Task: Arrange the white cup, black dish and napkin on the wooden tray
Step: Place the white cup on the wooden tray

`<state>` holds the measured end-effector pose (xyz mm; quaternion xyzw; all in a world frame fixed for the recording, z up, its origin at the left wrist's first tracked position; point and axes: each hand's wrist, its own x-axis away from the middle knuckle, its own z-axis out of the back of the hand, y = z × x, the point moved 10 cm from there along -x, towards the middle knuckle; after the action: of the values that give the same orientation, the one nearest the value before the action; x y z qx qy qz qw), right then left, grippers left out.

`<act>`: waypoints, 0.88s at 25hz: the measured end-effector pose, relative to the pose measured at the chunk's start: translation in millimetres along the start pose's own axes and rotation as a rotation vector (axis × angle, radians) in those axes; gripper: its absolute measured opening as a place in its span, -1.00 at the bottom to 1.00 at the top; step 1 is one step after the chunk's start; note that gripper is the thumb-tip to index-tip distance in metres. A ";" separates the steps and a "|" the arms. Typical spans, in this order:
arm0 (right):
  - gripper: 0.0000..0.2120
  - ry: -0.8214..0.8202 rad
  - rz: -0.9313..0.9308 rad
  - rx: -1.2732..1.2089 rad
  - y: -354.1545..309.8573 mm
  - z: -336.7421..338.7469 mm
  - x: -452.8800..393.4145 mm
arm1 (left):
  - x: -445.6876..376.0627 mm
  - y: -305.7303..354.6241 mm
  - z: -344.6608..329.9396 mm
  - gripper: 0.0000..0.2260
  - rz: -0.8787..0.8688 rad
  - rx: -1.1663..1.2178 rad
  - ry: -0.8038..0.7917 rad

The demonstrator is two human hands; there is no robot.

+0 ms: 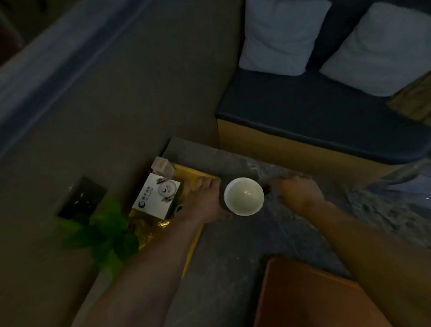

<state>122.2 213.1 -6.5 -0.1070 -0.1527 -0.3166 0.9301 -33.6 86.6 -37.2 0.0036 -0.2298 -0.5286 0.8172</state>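
The white cup (244,196) stands upright and empty on the grey stone table (224,253). A dark rim around it looks like the black dish (266,189) under the cup, mostly hidden in the dim light. My left hand (204,200) wraps the left side of the dish and cup, fingers at the back and thumb at the front. On the right edge of the dish my right hand (299,193) closes its fingertips. A brown wooden tray (310,297) lies near me at the bottom. I cannot make out a napkin.
A yellow tray (192,245) along the wall carries a white printed box (156,196), a small clear container (161,166) and gold wrapping. A green plant (103,231) stands at the left. Behind the table is a bench (309,119) with two pale cushions.
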 end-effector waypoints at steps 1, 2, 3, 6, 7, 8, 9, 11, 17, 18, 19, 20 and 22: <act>-0.74 -0.015 0.005 -0.035 -0.9 -2.6 -6.8 | -2.1 2.1 -2.8 -0.06 0.010 0.023 -0.009; -0.74 -0.035 -0.005 -0.084 0.8 -6.7 -12.7 | -5.0 5.0 -5.0 -0.03 0.013 0.054 -0.003; -0.72 -0.068 -0.004 -0.104 0.2 -13.6 -16.6 | -5.7 9.1 -9.4 -0.01 0.014 0.081 -0.007; -0.76 -0.106 -0.028 -0.134 2.0 -25.9 -22.8 | -7.6 18.1 -20.9 0.02 0.018 0.143 0.011; -0.79 -0.081 -0.038 -0.157 5.5 -27.2 -24.2 | -7.2 18.0 -22.5 0.01 0.024 0.157 0.027; -0.82 -0.054 -0.050 -0.181 8.2 -26.4 -24.5 | -7.1 16.6 -24.3 0.00 0.035 0.177 0.053; -0.83 -0.028 -0.057 -0.192 10.2 -26.9 -25.2 | -6.4 17.2 -26.7 0.00 0.043 0.210 0.059; -0.85 0.018 -0.059 -0.213 12.2 -26.7 -25.1 | -5.4 18.0 -31.0 0.01 0.062 0.247 0.058; -0.86 0.067 -0.100 -0.274 20.0 -31.0 -5.7 | -3.4 29.4 -30.2 -0.05 -0.005 0.379 0.088; -0.85 0.069 -0.109 -0.291 20.8 -31.0 0.5 | -0.9 32.9 -29.1 -0.06 -0.028 0.376 0.093; -0.84 0.078 -0.115 -0.306 21.4 -30.8 7.1 | 2.9 36.7 -27.1 -0.07 -0.048 0.361 0.099; -0.83 0.089 -0.120 -0.318 21.7 -29.2 15.9 | 7.7 41.3 -25.0 -0.08 -0.069 0.351 0.096; -0.83 0.113 -0.130 -0.329 21.3 -28.3 32.7 | 17.2 48.1 -22.5 -0.09 -0.089 0.341 0.068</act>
<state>166.2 203.0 -23.5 -0.2297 -0.0530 -0.4022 0.8847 22.2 87.5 -38.9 0.1702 -0.2882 -0.5170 0.7879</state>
